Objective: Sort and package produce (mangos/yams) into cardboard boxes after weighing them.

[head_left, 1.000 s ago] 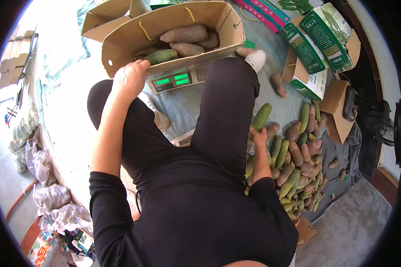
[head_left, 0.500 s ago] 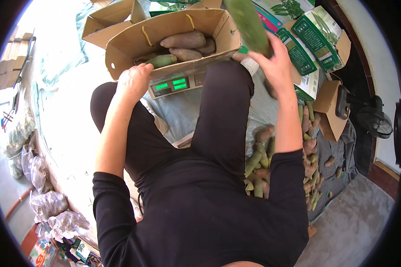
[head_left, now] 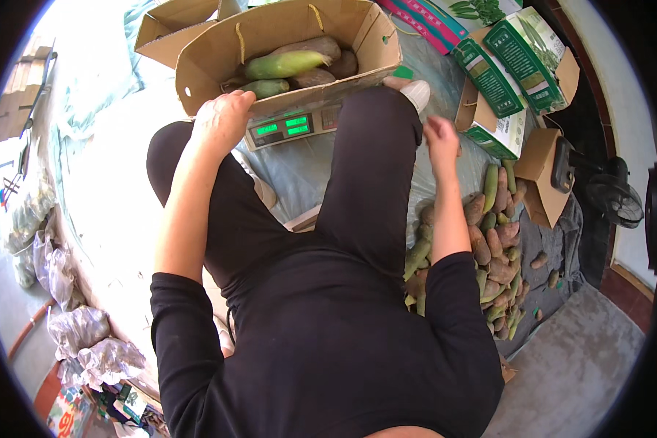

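Observation:
My left hand [head_left: 223,120] is closed over the near left rim of an upright cardboard box [head_left: 358,33] with yellow cord handles. Inside lie a long pale-green radish [head_left: 288,64], a darker green radish [head_left: 268,88] and several brownish, soil-coloured roots [head_left: 315,77]. The box rests on a scale [head_left: 285,128] with lit green displays, between and beyond my knees. My right hand [head_left: 441,139] hovers to the right of my right knee, its fingers curled and nothing visible in them. Below it, partly hidden by my right forearm, spreads a pile of green and reddish-brown roots [head_left: 498,270].
Green-and-white printed cartons [head_left: 522,69] stand at the far right, with an open brown carton [head_left: 542,179] and a black fan [head_left: 620,193] nearby. Another open carton [head_left: 175,33] is at the far left. Clear plastic bags [head_left: 80,332] lie along the left side.
The green radish from my right hand now lies on top in the box. That hand has come back toward me, lower beside my knee. My left hand stays on the rim.

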### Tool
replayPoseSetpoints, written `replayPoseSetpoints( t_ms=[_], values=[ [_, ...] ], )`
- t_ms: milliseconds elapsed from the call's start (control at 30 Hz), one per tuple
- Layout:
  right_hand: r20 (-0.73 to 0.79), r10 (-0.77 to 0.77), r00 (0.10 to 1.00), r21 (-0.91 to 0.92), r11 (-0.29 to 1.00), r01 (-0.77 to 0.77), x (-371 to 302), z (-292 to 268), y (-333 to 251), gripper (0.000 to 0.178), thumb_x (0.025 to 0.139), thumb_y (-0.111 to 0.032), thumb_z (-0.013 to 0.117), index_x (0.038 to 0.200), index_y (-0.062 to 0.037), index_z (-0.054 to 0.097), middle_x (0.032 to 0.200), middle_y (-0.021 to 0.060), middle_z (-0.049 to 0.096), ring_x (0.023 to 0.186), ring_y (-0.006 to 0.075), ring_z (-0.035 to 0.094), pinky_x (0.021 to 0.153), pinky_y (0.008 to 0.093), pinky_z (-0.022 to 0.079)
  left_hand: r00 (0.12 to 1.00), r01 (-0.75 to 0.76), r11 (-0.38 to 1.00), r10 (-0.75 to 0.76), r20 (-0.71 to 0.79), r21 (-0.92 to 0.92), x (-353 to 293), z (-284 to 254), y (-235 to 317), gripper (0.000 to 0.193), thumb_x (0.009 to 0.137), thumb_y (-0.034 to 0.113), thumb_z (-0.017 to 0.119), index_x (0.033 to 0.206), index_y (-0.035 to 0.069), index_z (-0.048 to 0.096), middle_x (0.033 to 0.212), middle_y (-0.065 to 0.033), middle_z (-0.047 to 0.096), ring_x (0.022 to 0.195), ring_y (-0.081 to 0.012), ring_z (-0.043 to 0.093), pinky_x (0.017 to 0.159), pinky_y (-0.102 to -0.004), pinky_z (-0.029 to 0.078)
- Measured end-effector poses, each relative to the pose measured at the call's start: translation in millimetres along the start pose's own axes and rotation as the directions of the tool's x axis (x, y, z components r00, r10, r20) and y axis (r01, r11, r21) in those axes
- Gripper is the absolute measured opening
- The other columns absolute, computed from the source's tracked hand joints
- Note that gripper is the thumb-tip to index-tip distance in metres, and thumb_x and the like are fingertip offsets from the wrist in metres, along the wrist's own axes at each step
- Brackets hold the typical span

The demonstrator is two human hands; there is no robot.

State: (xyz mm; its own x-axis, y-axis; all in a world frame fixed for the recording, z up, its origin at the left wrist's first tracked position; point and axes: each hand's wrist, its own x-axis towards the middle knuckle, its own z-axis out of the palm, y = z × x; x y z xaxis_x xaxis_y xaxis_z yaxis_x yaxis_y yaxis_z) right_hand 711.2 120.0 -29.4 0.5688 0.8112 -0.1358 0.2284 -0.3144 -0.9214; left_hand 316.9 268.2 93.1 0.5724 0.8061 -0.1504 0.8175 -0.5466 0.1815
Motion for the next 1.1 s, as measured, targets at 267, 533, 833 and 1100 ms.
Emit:
replayPoseSetpoints(
  t_ms=[267, 533, 833, 1100],
  values=[
    [0.089, 0.352, 0.932, -0.078, 0.935, -0.346, -105, -6, 177, 0.026, 0.080, -0.007, 0.063, 0.105, 0.0013, 0.062, 0.087, 0.0061, 0.065, 0.076, 0.0141, 0.059, 0.070, 0.0282, 0.049, 0.999, -0.003, 1.000, 0.003, -0.032, -0.009, -1, 1, 2, 0.012, 0.079, 0.012, 0.064, 0.086, 0.004, 0.057, 0.088, -0.0119, 0.062, 0.090, -0.0315, 0.061, 0.076, -0.0429, 0.049],
    [0.150, 0.354, 0.923, -0.341, 0.895, -0.288, -142, 2, 157, 0.018, 0.086, -0.008, 0.055, 0.098, 0.0003, 0.065, 0.088, 0.0112, 0.068, 0.080, 0.0178, 0.065, 0.074, 0.0305, 0.050, 0.999, 0.027, 1.000, -0.027, 0.025, 0.007, -1, -3, 4, 0.016, 0.081, 0.013, 0.062, 0.094, 0.006, 0.058, 0.092, -0.0115, 0.061, 0.093, -0.0322, 0.059, 0.078, -0.0427, 0.047],
    [0.189, 0.399, 0.897, -0.307, 0.892, -0.332, -143, 3, 142, 0.020, 0.082, -0.003, 0.053, 0.098, -0.0002, 0.065, 0.085, 0.0092, 0.067, 0.079, 0.0158, 0.063, 0.072, 0.0298, 0.049, 0.999, -0.009, 1.000, 0.008, -0.052, -0.014, -2, -11, 8, 0.024, 0.079, 0.020, 0.065, 0.098, 0.007, 0.061, 0.092, -0.0092, 0.063, 0.090, -0.0297, 0.061, 0.080, -0.0394, 0.046],
    [0.133, 0.442, 0.887, -0.375, 0.851, -0.368, -152, 3, 148, 0.019, 0.081, -0.005, 0.056, 0.097, -0.0010, 0.065, 0.084, 0.0097, 0.067, 0.079, 0.0180, 0.064, 0.073, 0.0305, 0.050, 0.998, -0.008, 0.999, 0.006, -0.064, -0.033, 0, -14, 11, 0.029, 0.079, 0.030, 0.066, 0.097, 0.008, 0.062, 0.090, -0.0066, 0.063, 0.091, -0.0253, 0.060, 0.082, -0.0380, 0.043]
  ],
)
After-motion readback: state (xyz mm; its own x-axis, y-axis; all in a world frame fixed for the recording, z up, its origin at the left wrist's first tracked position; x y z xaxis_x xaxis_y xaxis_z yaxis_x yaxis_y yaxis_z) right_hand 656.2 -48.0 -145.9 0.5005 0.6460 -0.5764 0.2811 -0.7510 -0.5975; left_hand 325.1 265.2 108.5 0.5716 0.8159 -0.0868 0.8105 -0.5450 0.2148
